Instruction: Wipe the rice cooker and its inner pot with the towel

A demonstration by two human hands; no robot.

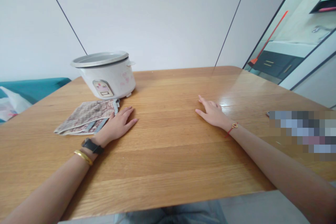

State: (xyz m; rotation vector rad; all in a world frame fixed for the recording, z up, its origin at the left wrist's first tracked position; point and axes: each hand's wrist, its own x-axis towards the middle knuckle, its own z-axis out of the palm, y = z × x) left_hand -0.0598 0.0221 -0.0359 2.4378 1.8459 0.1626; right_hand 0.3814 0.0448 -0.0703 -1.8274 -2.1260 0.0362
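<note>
My left hand (117, 125) lies flat and open on the wooden table (170, 140), its fingers stretched out beside the right edge of a folded patterned cloth (88, 116). It holds nothing. A white rice cooker (106, 74) with a pink flower print and no lid stands just behind the cloth. My right hand (212, 112) rests palm down further right on bare wood, fingers spread, with nothing in it. A black watch and a gold bangle sit on my left wrist; a red string bracelet is on my right.
A blurred patch (301, 133) covers something at the table's right edge. A teal sofa (34, 89) with a white bag lies beyond the left side. White wall panels stand behind, and a doorway at the right shows a dark cabinet (273, 63).
</note>
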